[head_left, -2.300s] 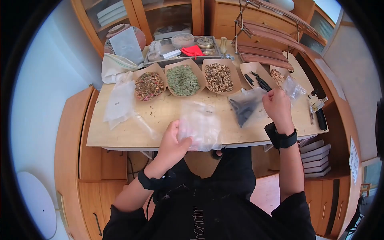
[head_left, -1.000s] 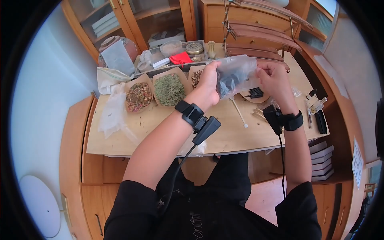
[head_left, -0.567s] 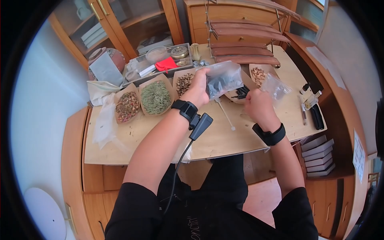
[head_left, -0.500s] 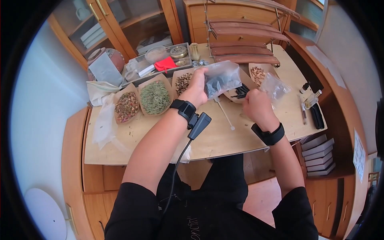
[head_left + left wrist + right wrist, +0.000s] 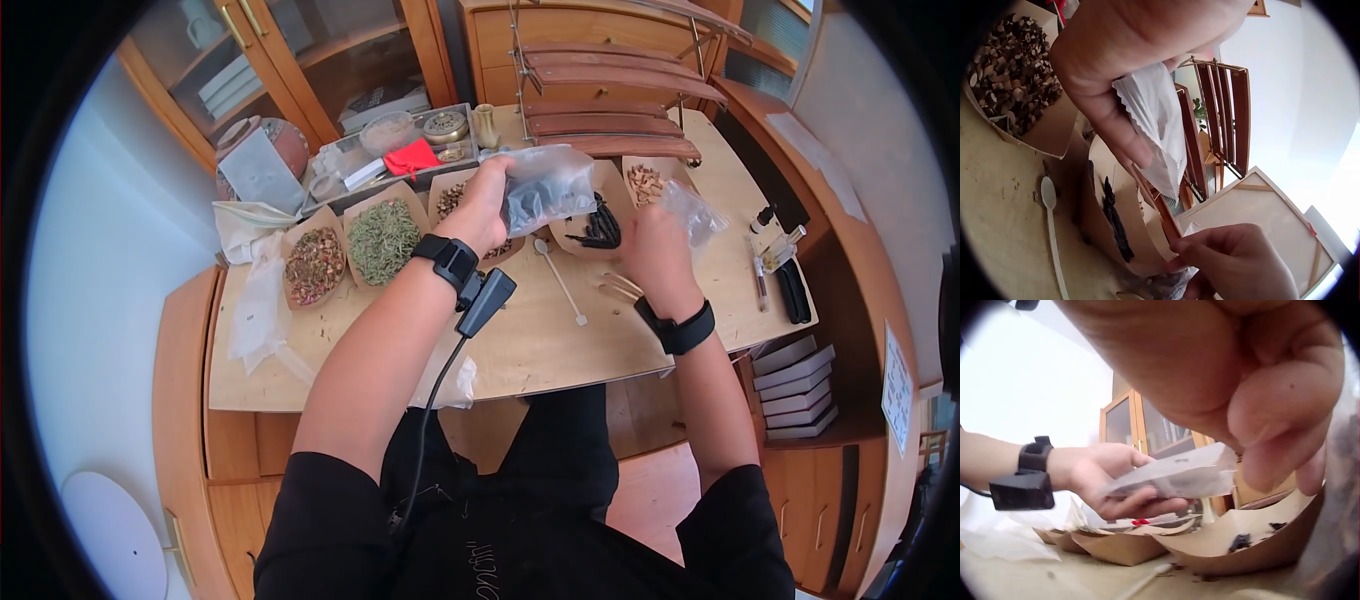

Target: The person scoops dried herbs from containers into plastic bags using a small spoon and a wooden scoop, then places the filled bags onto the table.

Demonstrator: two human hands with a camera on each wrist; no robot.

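Note:
My left hand (image 5: 487,205) holds up a frosted plastic bag (image 5: 550,188) with dark pieces inside, above the row of trays. In the left wrist view the fingers curl round the bag's zigzag edge. My right hand (image 5: 655,250) is low on the right side of a brown paper tray (image 5: 612,190) holding several black, dried pod-like sticks (image 5: 600,225). Its fingers are curled, thumb and forefinger tips (image 5: 1179,245) meeting right at the tray's rim. Just beyond that hand lies a crumpled clear bag (image 5: 697,212). A thin pale spoon (image 5: 560,282) lies on the table.
Paper trays of flower mix (image 5: 315,267), green herb (image 5: 385,240) and chopped brown pieces (image 5: 1013,75) stand leftward; wood chips (image 5: 645,185) stand at the right. Behind are a grey tray (image 5: 465,172) of small items and a slatted rack (image 5: 610,122). Small bottles (image 5: 790,240) stand far right.
My left hand has left the clear bags at the front edge and now holds the dark-filled bag over the trays. My right hand has moved from the bag's mouth down to the tray.

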